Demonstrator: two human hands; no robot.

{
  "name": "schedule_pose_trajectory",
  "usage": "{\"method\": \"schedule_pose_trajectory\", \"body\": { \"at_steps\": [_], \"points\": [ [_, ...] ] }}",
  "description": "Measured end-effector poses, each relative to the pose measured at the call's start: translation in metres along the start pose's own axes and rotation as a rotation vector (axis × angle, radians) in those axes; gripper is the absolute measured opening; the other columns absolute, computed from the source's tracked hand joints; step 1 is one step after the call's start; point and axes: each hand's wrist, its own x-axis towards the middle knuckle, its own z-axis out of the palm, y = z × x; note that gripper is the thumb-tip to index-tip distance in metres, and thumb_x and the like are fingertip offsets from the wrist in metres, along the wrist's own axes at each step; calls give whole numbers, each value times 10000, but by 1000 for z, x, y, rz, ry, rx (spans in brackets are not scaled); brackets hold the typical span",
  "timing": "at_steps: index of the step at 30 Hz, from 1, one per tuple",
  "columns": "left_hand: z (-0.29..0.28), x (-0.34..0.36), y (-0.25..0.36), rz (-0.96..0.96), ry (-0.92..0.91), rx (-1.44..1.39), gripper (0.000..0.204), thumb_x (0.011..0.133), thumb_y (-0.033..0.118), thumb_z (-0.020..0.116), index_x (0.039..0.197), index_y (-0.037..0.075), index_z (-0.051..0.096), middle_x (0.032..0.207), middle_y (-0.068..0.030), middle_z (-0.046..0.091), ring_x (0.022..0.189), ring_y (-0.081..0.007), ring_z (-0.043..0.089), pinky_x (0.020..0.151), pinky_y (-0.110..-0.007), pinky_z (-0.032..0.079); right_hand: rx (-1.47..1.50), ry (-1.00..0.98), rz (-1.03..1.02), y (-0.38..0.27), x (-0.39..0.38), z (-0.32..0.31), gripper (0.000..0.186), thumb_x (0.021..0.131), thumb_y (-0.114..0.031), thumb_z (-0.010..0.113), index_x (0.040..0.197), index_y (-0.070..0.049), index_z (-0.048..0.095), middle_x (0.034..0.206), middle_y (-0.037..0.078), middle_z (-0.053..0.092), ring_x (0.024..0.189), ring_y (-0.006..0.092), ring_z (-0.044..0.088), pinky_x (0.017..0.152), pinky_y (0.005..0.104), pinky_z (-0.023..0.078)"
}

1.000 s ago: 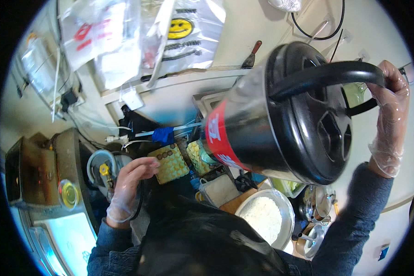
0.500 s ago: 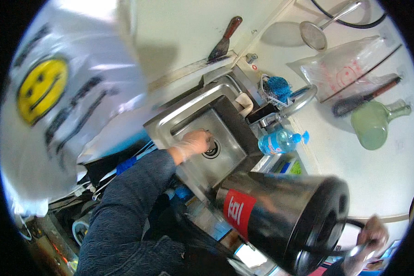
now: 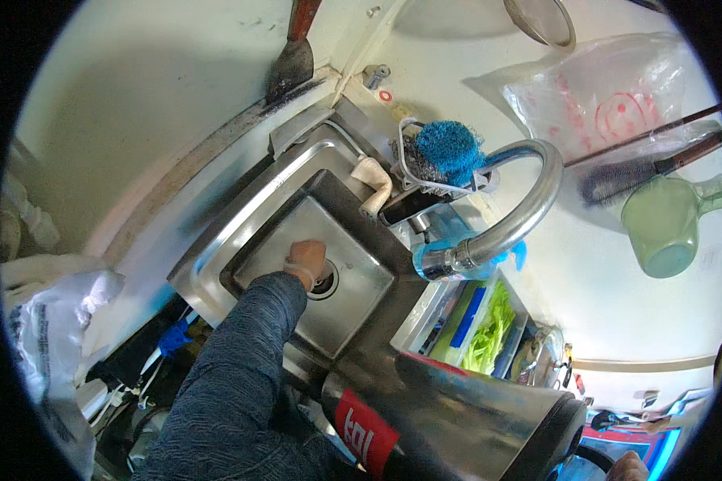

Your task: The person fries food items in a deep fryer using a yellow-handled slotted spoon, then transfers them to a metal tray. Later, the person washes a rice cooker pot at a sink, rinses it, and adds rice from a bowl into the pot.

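My left hand (image 3: pixel 306 259) reaches down into the stainless steel sink (image 3: pixel 357 301), right over the drain (image 3: pixel 326 285). Its fingers are curled downward and hidden, so whatever they hold does not show. A clear plastic glove edge seems to circle the wrist. At the lower right lies tilted a big metal barrel (image 3: pixel 473 409) with a red label and a black end. My right hand (image 3: pixel 627 467) is closed on the black handle by that end, mostly cut off by the picture's edge.
An arched faucet (image 3: pixel 537 196) stands at the sink's right, beside a rack with a blue scrubber (image 3: pixel 449 151). Bins with green leaves (image 3: pixel 489 329) sit below it. A spatula (image 3: pixel 291 64), a brush (image 3: pixel 642 172) and a green ladle-like scoop (image 3: pixel 666 224) hang on the walls.
The view has shifted closer over the sink. The barrel and my right hand now sit lower in the picture. The white plastic bag has receded toward the left rim. My left hand stays by the drain.
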Motion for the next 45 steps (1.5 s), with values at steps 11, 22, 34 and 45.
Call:
{"method": "schedule_pose_trajectory", "body": {
  "at_steps": [11,22,34,45],
  "points": [
    [-152,-43,12,220,-129,-1049,347,878,221,580,1170,37,614,944,-98,684,811,-188,646,715,-333,513,-63,-46,-87,-5,39,-16,198,648,-105,627,573,-105,443,543,12,403,463,145,367,441,279,316],
    [-237,-205,-16,465,-198,-1300,515,901,292,602,1327,39,464,1221,-140,554,1053,-204,571,871,-327,485,143,-137,-453,-48,146,41,247,669,-114,634,540,-114,423,500,11,371,442,160,356,433,295,230],
    [-203,-262,-19,338,511,-812,575,734,222,768,1207,24,506,1143,-187,556,1003,-338,585,846,-368,488,254,-483,-666,-60,217,143,225,465,-24,690,648,-70,566,622,68,550,669,267,520,676,373,372],
    [-202,-239,-45,280,490,-1185,306,868,35,588,1173,11,563,1068,-102,615,868,-134,594,771,-268,484,208,-768,-791,-29,203,226,266,479,-37,685,709,-75,557,756,66,550,817,309,535,745,414,396]
  ]
}}
